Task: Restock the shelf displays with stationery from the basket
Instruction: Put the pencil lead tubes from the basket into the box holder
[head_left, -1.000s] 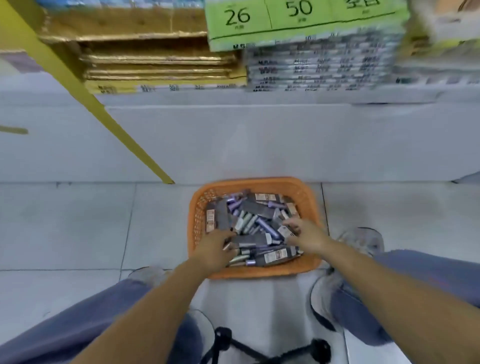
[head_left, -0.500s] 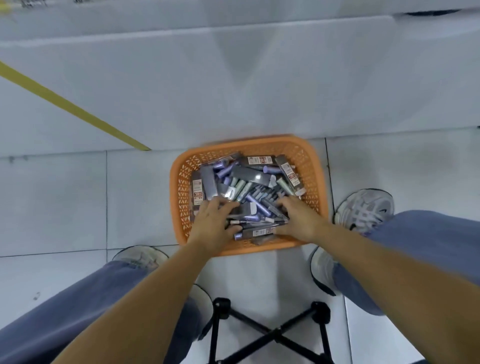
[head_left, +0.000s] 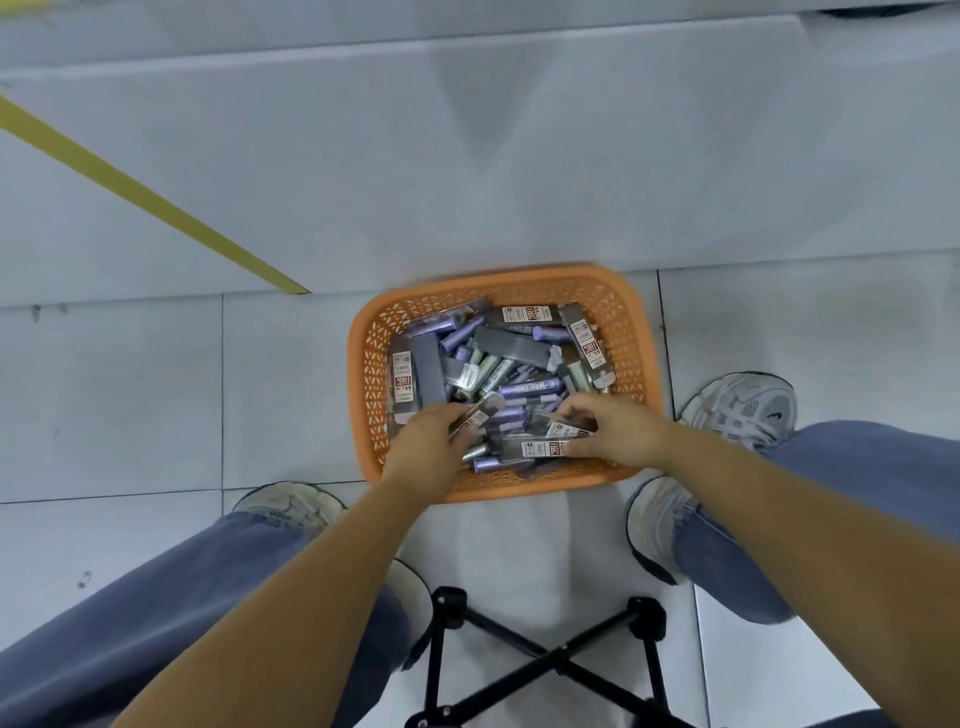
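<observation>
My left fingers had lain flat on the pile a moment before; now they were curled. My left hand pinched a small grey packet. My right hand gripped a long grey pack with a red-and-white label. Both packs sat in the orange plastic basket on the white tiled floor, among purple pens and more grey packs.
</observation>
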